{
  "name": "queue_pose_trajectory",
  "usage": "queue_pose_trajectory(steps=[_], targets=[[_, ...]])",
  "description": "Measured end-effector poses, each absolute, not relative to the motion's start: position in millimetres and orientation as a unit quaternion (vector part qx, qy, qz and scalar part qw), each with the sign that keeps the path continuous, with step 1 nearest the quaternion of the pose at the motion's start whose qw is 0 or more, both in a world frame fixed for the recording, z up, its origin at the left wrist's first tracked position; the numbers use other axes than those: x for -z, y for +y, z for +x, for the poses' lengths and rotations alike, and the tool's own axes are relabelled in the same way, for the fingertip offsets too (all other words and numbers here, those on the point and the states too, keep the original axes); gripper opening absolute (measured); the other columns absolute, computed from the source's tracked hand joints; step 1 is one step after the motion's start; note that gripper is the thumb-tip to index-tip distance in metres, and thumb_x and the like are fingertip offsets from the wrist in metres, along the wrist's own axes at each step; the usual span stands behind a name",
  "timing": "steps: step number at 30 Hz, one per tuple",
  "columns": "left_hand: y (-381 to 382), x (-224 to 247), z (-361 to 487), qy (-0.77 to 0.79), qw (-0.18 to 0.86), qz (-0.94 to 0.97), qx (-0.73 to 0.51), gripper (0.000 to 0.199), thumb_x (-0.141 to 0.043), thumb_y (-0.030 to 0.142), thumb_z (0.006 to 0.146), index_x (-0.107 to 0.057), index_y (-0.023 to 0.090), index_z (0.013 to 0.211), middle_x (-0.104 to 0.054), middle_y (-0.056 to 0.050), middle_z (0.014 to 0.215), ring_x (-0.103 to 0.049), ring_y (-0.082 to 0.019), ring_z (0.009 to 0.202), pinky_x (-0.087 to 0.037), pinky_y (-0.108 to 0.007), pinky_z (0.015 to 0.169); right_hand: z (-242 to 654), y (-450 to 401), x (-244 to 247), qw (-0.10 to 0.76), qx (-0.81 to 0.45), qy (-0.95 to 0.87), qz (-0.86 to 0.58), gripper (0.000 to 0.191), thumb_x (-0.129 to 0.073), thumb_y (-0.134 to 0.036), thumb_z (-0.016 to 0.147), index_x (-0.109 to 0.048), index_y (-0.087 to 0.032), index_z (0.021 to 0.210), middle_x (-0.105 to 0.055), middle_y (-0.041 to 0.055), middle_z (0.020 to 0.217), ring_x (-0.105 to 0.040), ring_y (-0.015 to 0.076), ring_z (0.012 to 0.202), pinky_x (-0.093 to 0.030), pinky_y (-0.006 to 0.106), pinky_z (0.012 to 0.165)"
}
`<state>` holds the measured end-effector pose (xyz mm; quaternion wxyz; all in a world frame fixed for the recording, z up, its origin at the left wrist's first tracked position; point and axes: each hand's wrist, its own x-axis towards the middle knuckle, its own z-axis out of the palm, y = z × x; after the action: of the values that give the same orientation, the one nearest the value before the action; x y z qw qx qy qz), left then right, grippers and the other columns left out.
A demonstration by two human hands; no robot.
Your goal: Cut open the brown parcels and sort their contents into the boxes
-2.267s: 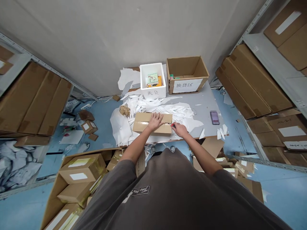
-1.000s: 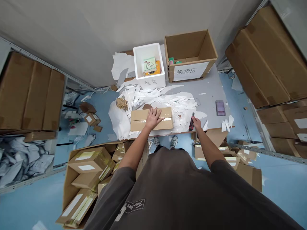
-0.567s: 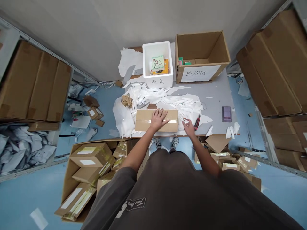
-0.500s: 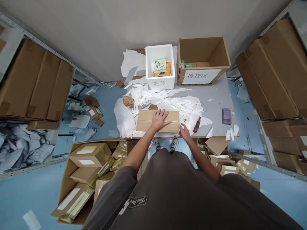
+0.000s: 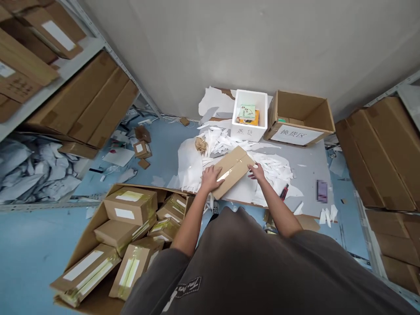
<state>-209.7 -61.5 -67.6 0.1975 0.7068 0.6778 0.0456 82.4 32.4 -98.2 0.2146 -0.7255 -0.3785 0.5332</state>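
A long closed cardboard box (image 5: 233,171) with shiny tape along its seam is held tilted over the table's front edge. My left hand (image 5: 211,178) grips its left end, thumb on the top face and fingers at the far side. At the right end, my right hand (image 5: 257,171) holds the box's corner with its fingertips. White paper strips (image 5: 271,164) lie behind and beside the box. A red and black cutter (image 5: 284,191) rests on the table (image 5: 308,175), right of my right hand.
A white foam box (image 5: 250,133) and an open carton (image 5: 298,133) stand at the table's back. A large carton of taped parcels (image 5: 129,202) sits at lower left. Shelves with cartons (image 5: 377,153) flank both sides. A phone-like item (image 5: 322,191) lies at the table's right.
The long box has turned from level to slanted, its right end now farther from me. My left hand has moved to its left end, and my right hand now grips the right end. The view has shifted left.
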Motion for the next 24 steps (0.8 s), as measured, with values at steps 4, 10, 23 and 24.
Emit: queue_pose_trajectory(steps=[4, 10, 23, 24], targets=[[-87.0, 78.5, -203.0, 0.753, 0.199, 0.618, -0.101, 0.084, -0.076, 0.061, 0.092, -0.052, 0.026, 0.165, -0.049, -0.019, 0.161, -0.046, -0.041, 0.146, -0.045, -0.051, 0.117, 15.6, 89.5, 90.0, 0.221, -0.514, -0.385, -0.734, 0.070, -0.071, -0.050, 0.096, -0.047, -0.020, 0.155, -0.077, 0.0141, 0.120, -0.070, 0.0160, 0.061, -0.058, 0.028, 0.056], [-89.2, 76.8, -189.5, 0.785, 0.197, 0.574, -0.124, 0.080, -0.062, 0.056, 0.102, -0.042, 0.016, 0.169, -0.048, -0.025, 0.162, -0.048, -0.041, 0.147, -0.047, -0.053, 0.115, -15.6, 81.4, 86.4, 0.237, -0.403, -0.456, -0.757, 0.078, -0.068, -0.056, 0.094, -0.045, -0.017, 0.158, -0.069, 0.0199, 0.141, -0.074, 0.0303, 0.109, -0.063, 0.041, 0.089], [-65.7, 59.5, -289.8, 0.726, 0.338, 0.565, -0.199, 0.052, -0.051, 0.035, 0.108, -0.058, 0.031, 0.159, -0.080, -0.007, 0.131, -0.075, -0.032, 0.119, -0.056, -0.042, 0.103, -66.7, -36.2, 94.2, 0.261, -0.352, -0.583, -0.685, 0.120, -0.081, -0.049, 0.071, -0.024, -0.025, 0.174, -0.022, 0.0160, 0.180, -0.030, 0.0412, 0.162, -0.036, 0.060, 0.129], [-65.5, 62.2, -291.6, 0.729, 0.341, 0.556, -0.210, 0.051, -0.051, 0.033, 0.107, -0.059, 0.031, 0.158, -0.079, -0.007, 0.133, -0.075, -0.033, 0.120, -0.055, -0.043, 0.104, -63.3, -34.1, 93.4, 0.289, -0.372, -0.574, -0.670, 0.117, -0.078, -0.047, 0.073, -0.024, -0.025, 0.174, -0.026, 0.0151, 0.179, -0.034, 0.0394, 0.161, -0.038, 0.057, 0.128]])
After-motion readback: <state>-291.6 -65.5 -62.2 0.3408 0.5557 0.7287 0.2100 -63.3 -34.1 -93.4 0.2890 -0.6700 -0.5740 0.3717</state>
